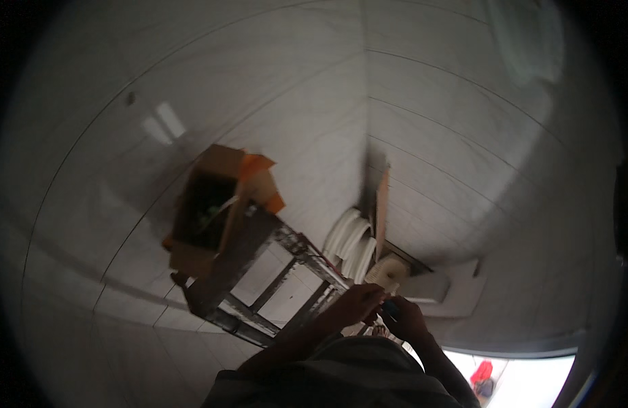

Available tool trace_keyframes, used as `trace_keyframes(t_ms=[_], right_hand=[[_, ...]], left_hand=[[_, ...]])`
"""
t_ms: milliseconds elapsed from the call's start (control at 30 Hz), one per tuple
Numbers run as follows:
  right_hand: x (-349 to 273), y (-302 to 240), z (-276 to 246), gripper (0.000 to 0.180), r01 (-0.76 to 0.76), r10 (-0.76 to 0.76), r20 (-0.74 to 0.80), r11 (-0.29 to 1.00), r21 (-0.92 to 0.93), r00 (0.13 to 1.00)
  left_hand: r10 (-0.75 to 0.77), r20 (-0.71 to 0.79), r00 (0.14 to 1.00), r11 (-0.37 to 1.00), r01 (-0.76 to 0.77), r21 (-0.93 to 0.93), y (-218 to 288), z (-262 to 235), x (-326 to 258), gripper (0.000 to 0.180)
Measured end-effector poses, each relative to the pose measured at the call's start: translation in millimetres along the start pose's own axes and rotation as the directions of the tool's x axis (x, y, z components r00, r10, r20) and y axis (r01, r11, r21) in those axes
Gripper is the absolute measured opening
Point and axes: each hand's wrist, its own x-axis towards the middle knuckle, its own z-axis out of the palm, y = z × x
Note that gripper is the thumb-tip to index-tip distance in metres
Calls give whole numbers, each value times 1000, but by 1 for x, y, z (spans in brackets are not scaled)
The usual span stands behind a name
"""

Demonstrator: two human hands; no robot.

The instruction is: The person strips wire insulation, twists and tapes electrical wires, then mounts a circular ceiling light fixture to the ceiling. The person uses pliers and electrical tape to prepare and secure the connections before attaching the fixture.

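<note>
My left hand [358,304] and right hand [408,321] meet in front of my body, fingertips nearly touching. My right fingers look curled around a small dark-blue thing [391,309], which sits in the gap just right of my left fingertips; what my left fingers pinch, if anything, I cannot tell, as they are too dark and blurred. I judge the work to be under way rather than finished, since both hands are drawn together at that piece; no finished result shows, and how much is left I cannot tell. Its long axis seems to slant from my left fingertips back toward my right palm, its far end pointing ahead and left, though its shape is mostly hidden. Left of my fingers stands a metal ladder [274,284], with an open carton [195,260] farther out; just ahead lie white coils [353,241] and, nearer, a beige roll [389,270].
</note>
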Motion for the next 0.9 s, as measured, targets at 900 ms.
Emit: trace_keyframes(t_ms=[900], right_hand=[[59, -85, -42, 50, 184, -195, 377, 981, 67, 905]], left_hand=[[-99, -53, 994, 846, 56, -530, 19, -38, -39, 35]])
